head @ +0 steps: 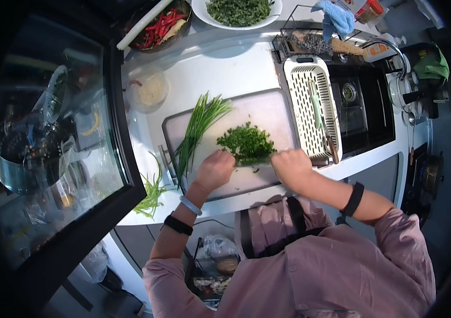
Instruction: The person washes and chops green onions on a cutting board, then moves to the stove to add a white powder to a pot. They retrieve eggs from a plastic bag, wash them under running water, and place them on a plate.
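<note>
My left hand (215, 169) and my right hand (292, 167) are both curled into fists at the near side of a heap of chopped green herbs (246, 140). Between them runs a thin, blurred, shiny strip that looks like a knife blade (252, 161); each fist grips one end, and the handle is hidden. The heap rests on a pale cutting board (261, 107) with a dark rim. Long green chives or thin scallions (197, 129) lie across the board's left side, beside my left hand. A few chopped bits are scattered near the blade.
Right of the board, a white slotted basket (304, 137) holds a green utensil (315, 105) and a brown handle (332, 148), beside the black sink (368, 107). Left are a clear bowl (148, 89), green trimmings (150, 196) and a window frame (124, 119). Red chillies (160, 28) and a bowl of greens (239, 12) stand behind.
</note>
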### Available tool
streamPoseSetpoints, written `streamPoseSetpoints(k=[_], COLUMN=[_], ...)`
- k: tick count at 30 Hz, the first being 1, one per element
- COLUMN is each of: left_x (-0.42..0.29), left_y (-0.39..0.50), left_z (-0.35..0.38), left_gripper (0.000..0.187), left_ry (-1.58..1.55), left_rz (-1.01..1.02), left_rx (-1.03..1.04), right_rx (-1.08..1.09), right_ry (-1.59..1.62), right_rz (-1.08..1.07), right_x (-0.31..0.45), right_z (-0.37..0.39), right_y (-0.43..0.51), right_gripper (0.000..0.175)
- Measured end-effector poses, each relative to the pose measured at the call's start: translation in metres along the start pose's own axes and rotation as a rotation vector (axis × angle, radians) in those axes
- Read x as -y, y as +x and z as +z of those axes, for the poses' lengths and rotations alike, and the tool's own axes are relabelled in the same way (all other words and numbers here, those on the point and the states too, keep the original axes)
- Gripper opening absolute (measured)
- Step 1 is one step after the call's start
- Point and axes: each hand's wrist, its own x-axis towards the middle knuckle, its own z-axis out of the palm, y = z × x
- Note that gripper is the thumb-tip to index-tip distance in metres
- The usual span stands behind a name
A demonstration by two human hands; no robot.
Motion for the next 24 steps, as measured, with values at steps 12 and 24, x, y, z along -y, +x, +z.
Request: streamPoseSetpoints(k=[12, 24], left_x=[-0.015, -0.030], left_y=[0.012, 0.020], left_z=[0.009, 0.021], left_gripper=[0.008, 0.011], left_ry=[0.022, 0.098], left_rz=[-0.012, -0.138], left_rx=[-0.040, -0.076], right_rx=[0.134, 0.156], right_ry=[0.072, -0.002], right_rz=[0.157, 0.015], right_x=[-0.030, -0.048], right_z=[0.035, 0.011], right_y=[0.006, 0.031], right_gripper=[0.012, 0.016])
